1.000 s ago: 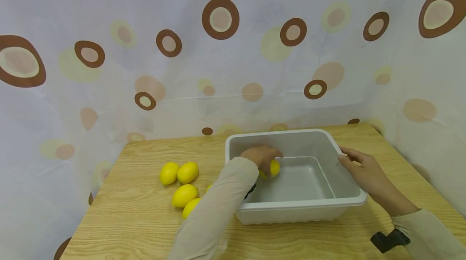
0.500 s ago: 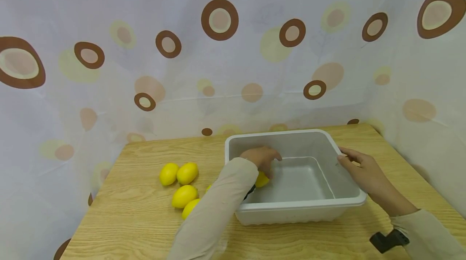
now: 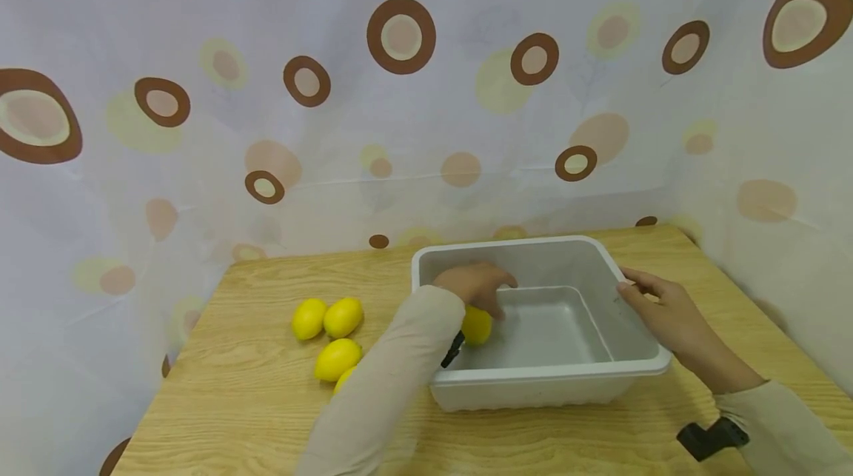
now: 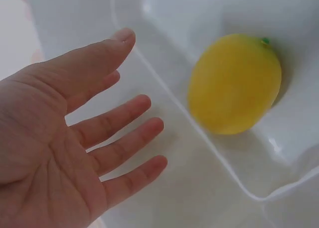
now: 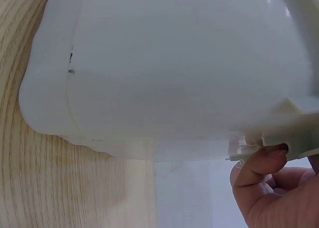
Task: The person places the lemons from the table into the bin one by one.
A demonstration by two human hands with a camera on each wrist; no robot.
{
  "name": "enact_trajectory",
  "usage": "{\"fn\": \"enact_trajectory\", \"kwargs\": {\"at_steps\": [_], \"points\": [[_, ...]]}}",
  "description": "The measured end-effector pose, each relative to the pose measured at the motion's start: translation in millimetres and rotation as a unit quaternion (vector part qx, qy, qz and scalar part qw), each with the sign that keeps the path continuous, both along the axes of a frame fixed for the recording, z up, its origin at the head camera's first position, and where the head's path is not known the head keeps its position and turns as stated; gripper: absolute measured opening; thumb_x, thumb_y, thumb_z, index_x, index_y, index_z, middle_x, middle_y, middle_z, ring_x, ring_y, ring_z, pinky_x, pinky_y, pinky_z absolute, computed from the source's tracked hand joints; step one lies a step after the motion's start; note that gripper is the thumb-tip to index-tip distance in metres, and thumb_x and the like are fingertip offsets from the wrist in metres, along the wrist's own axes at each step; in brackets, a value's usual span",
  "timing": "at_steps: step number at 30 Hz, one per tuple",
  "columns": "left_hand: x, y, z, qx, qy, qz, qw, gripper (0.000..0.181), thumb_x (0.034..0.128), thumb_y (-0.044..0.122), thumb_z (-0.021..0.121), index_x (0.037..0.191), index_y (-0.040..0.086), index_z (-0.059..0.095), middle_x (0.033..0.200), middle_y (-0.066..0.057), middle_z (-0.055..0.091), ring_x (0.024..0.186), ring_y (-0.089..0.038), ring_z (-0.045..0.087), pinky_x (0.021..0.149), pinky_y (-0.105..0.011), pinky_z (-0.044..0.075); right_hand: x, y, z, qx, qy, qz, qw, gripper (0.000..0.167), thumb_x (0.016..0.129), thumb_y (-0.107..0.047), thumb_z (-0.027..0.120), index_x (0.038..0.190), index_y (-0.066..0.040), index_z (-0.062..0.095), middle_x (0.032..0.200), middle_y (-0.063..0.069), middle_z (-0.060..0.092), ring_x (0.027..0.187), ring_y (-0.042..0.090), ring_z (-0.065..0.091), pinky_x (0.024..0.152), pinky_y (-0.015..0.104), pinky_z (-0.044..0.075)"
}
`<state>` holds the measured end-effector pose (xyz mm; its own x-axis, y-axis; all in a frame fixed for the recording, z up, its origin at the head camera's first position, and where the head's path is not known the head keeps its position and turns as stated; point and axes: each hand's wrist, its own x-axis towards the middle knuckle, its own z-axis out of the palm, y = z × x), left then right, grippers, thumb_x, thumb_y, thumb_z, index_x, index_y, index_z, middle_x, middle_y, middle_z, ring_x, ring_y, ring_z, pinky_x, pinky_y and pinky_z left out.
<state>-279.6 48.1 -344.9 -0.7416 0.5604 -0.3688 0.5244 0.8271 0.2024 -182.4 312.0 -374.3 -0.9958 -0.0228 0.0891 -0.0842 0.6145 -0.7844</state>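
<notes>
Inside the grey-white plastic basin point(image 3: 546, 328) lies a yellow lemon point(image 3: 477, 326) near the left wall. My left hand point(image 3: 476, 285) hovers beside it, and the left wrist view shows the fingers point(image 4: 122, 151) spread loosely, with a gap between them and the lemon point(image 4: 234, 83). On the right, my right hand point(image 3: 666, 317) grips the basin's right rim. Its thumb lies on the inner side, and the right wrist view shows curled fingers point(image 5: 259, 171) under the rim from outside.
Several more lemons point(image 3: 338, 360) sit on the wooden table point(image 3: 253, 387) left of the basin, the nearest partly hidden by the left sleeve point(image 3: 393, 380). A patterned curtain point(image 3: 460, 128) hangs behind the table and along both sides.
The lemon in the basin has shifted left and nearer, out from under the left fingers. The left hand has drawn slightly left, its sleeve covering more table lemons. The right hand stays put.
</notes>
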Motion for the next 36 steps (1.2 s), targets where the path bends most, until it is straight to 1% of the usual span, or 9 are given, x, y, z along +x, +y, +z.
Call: {"fn": "enact_trajectory", "kwargs": {"at_steps": [3,5,9,14,19,22,26,32,36], "points": [[-1.9,-1.3,9.2,0.012,0.007,-0.010,0.9999,0.059,0.0873,0.030,0.071,0.141,0.028,0.048,0.145,0.006,0.046,0.132,-0.013,0.042,0.108,-0.031,0.035,0.0,0.1,1.3,0.003,-0.001,-0.002,1.0000,0.058,0.103,-0.032,0.041,0.144,0.007,0.033,0.105,0.018,0.055,0.078,0.003,0.059,0.060,0.030,0.054],[-3.4,-1.9,15.4,0.019,0.015,-0.024,0.9994,0.058,0.0883,0.029,0.070,0.142,0.025,0.047,0.144,0.005,0.047,0.132,-0.013,0.043,0.108,-0.029,0.034,-0.4,0.3,1.8,0.005,0.000,-0.003,1.0000,0.058,0.103,-0.032,0.041,0.144,0.007,0.034,0.106,0.019,0.055,0.078,0.002,0.058,0.061,0.030,0.054],[-4.6,-3.6,23.2,0.028,0.023,-0.032,0.9988,0.059,0.0887,0.028,0.069,0.143,0.025,0.046,0.143,0.003,0.048,0.131,-0.013,0.044,0.107,-0.029,0.036,-1.1,0.3,1.7,0.003,0.000,-0.001,1.0000,0.057,0.103,-0.032,0.042,0.144,0.007,0.034,0.107,0.020,0.056,0.079,0.002,0.058,0.061,0.030,0.054],[-1.7,-6.8,31.9,0.038,0.021,-0.049,0.9978,0.059,0.0889,0.029,0.069,0.143,0.024,0.045,0.144,0.001,0.048,0.131,-0.014,0.044,0.108,-0.030,0.035,-0.9,0.2,0.4,-0.003,-0.003,-0.003,1.0000,0.058,0.103,-0.032,0.041,0.144,0.007,0.033,0.107,0.020,0.055,0.079,0.003,0.059,0.061,0.030,0.055],[4.7,-14.6,47.1,0.055,0.017,-0.059,0.9966,0.061,0.0893,0.030,0.068,0.145,0.024,0.043,0.144,-0.001,0.048,0.132,-0.015,0.043,0.109,-0.031,0.034,-0.9,0.0,-0.8,-0.003,-0.002,-0.003,1.0000,0.057,0.103,-0.032,0.041,0.144,0.007,0.034,0.107,0.021,0.056,0.079,0.003,0.059,0.061,0.030,0.055],[6.3,-20.1,53.5,0.064,0.025,-0.066,0.9954,0.062,0.0894,0.031,0.068,0.145,0.023,0.043,0.145,-0.001,0.047,0.134,-0.016,0.040,0.111,-0.030,0.031,-0.8,-0.4,-0.9,-0.005,0.000,-0.001,1.0000,0.057,0.103,-0.032,0.042,0.144,0.007,0.034,0.106,0.021,0.056,0.079,0.003,0.059,0.061,0.030,0.055],[6.5,-28.2,58.9,0.075,0.046,-0.088,0.9922,0.061,0.0903,0.031,0.067,0.145,0.020,0.043,0.145,-0.003,0.047,0.134,-0.019,0.041,0.112,-0.030,0.029,0.3,-1.3,0.3,-0.008,-0.003,-0.001,1.0000,0.057,0.103,-0.031,0.041,0.144,0.007,0.033,0.106,0.021,0.056,0.078,0.004,0.060,0.061,0.031,0.055],[19.0,-42.0,76.2,0.077,0.073,-0.091,0.9902,0.060,0.0906,0.032,0.066,0.145,0.020,0.043,0.142,-0.004,0.049,0.130,-0.020,0.044,0.110,-0.033,0.033,1.6,-2.6,2.2,-0.007,-0.006,0.001,1.0000,0.057,0.103,-0.031,0.041,0.144,0.007,0.033,0.106,0.022,0.056,0.078,0.006,0.061,0.061,0.031,0.055],[27.5,-51.4,82.4,0.086,0.098,-0.090,0.9873,0.060,0.0905,0.033,0.066,0.144,0.020,0.044,0.141,-0.005,0.049,0.129,-0.021,0.044,0.109,-0.034,0.035,1.9,-2.8,2.6,-0.009,-0.008,0.003,0.9999,0.057,0.103,-0.031,0.040,0.145,0.007,0.032,0.106,0.021,0.055,0.078,0.006,0.062,0.061,0.031,0.055]]}}
